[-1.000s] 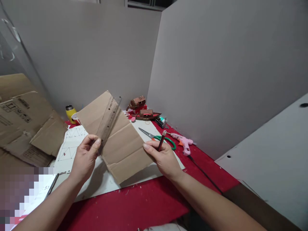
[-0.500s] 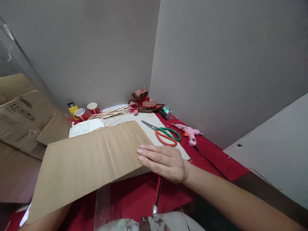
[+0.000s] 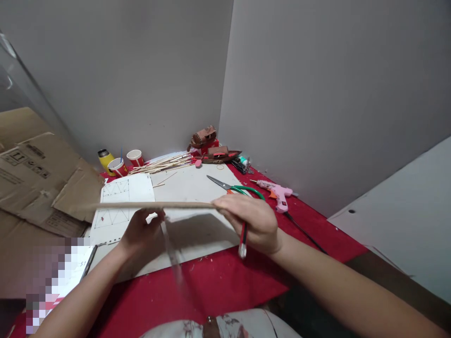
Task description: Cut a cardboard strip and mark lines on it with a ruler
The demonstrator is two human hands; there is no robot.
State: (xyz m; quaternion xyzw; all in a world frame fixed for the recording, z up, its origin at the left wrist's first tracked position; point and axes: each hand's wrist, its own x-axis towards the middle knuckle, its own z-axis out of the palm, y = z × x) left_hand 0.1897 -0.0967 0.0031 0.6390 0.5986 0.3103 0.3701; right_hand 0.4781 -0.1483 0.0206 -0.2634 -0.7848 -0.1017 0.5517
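A flat cardboard sheet (image 3: pixel 183 205) is raised level above the table, seen nearly edge-on as a thin brown strip. My right hand (image 3: pixel 252 220) closes on its right end and also keeps a red-and-black pencil (image 3: pixel 243 239) tucked under the palm, pointing down. Beneath the middle of the sheet, my left hand (image 3: pixel 141 230) is closed, fingers curled at its underside. A clear strip like a ruler (image 3: pixel 171 249), blurred, hangs from the left fingertips. Scissors with green and orange handles (image 3: pixel 243 188) lie just behind my right hand, partly covered.
A pink glue gun (image 3: pixel 278 193) lies at the right. Behind are thin wooden sticks (image 3: pixel 165 163), paper cups (image 3: pixel 135 158), a yellow bottle (image 3: pixel 105 162) and a model boat (image 3: pixel 220 156). A notebook page with drawn triangles (image 3: pixel 116 188) and a large carton (image 3: pixel 35 183) occupy the left.
The cardboard sheet has turned from showing its broad face to nearly edge-on. My left hand, hidden behind it before, now shows. The pencil has tilted with my right hand.
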